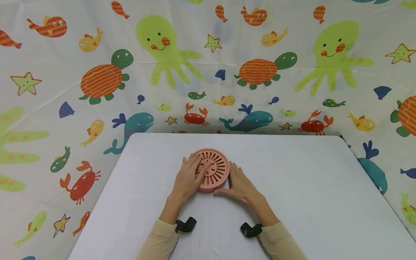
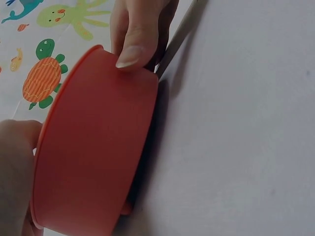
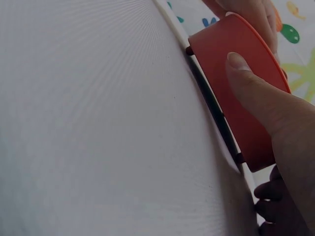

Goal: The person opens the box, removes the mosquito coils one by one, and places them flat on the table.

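Observation:
A round coral-red container (image 1: 212, 184) with a slotted lid (image 1: 219, 168) and a small knob in the middle stands on the table. Across the lid's left part lies my left hand (image 1: 187, 175), its fingers toward the far left rim and its thumb by the knob. My right hand (image 1: 242, 186) grips the container's side wall, with the fingers along the right and the thumb at the front. That thumb (image 3: 243, 73) presses on the smooth wall in the right wrist view. Small feet (image 3: 239, 158) show under the base.
The white table (image 1: 312, 202) stretches out on both sides of the container. Behind its far edge hangs a curtain (image 1: 208, 68) printed with sea animals. Black wrist straps (image 1: 186, 224) sit at both cuffs.

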The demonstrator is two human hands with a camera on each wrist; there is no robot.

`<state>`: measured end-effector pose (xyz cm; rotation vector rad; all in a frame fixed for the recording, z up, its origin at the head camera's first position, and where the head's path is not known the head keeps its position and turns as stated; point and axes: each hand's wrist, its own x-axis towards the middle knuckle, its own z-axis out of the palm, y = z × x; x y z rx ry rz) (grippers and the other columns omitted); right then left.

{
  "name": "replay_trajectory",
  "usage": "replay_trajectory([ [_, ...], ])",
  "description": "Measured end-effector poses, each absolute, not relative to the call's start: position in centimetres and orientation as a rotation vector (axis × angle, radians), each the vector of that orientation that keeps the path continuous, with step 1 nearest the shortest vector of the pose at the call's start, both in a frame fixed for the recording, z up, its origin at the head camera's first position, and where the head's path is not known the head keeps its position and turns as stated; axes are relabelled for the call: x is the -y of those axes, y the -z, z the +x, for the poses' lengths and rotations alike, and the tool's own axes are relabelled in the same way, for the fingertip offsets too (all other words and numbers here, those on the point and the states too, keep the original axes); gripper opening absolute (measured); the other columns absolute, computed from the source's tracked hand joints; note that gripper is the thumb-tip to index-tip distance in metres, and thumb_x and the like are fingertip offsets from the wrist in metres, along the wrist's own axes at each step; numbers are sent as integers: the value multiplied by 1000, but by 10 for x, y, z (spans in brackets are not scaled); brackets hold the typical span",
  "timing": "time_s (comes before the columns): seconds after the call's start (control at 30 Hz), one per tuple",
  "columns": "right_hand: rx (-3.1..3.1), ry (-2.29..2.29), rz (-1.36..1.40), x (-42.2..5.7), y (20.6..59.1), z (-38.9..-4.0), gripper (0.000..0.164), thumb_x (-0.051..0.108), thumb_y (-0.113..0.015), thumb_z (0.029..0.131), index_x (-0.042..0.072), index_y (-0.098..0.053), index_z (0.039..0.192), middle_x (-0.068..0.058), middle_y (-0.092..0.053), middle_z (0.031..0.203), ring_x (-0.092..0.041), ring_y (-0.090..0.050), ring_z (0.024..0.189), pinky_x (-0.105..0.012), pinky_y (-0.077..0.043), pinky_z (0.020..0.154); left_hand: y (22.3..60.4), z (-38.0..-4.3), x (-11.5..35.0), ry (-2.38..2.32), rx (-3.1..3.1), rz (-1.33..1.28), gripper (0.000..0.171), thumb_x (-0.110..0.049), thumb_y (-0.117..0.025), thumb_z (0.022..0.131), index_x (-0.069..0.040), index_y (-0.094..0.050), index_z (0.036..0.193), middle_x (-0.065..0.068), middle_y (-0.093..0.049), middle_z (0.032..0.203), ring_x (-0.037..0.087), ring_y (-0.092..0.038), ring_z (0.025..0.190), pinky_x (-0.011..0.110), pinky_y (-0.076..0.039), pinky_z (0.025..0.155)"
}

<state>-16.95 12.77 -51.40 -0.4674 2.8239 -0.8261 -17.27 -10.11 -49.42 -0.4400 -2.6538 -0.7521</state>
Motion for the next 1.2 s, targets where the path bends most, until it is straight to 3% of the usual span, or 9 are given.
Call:
replay_trajectory([
  [0.4, -2805, 877, -457, -125, 516, -169, 133, 78, -73, 69, 8, -9, 162, -17, -18, 167, -32, -16, 156, -49, -16, 128, 498, -172, 100, 703, 2534, -540, 39, -24, -63, 98, 4, -67, 125, 18, -70, 126, 33, -63, 125, 54, -37, 118],
  [0.6, -2812, 881, -467, -124, 516, -169, 133, 78, -72, 69, 9, -8, 162, -15, -19, 167, -30, -18, 156, -47, -15, 128, 497, -171, 98, 720, 2502, -554, 35, -19, -64, 98, 4, -68, 124, 18, -70, 125, 32, -64, 123, 47, -41, 116],
  [0.83, -2796, 954, -419, -122, 514, -168, 134, 81, -72, 66, 17, -7, 163, -6, -16, 169, -41, -16, 154, -57, -24, 123, 498, -173, 95, 735, 2485, -525, 33, -17, -66, 96, 4, -69, 121, 17, -72, 123, 31, -65, 122, 47, -42, 115],
  [1.2, -2806, 956, -483, -122, 514, -170, 133, 79, -73, 67, 16, -7, 163, -5, -17, 169, -29, -22, 155, -49, -14, 128, 498, -173, 91, 734, 2489, -465, 28, -13, -65, 97, 2, -72, 119, 17, -72, 120, 30, -68, 118, 45, -47, 110],
])
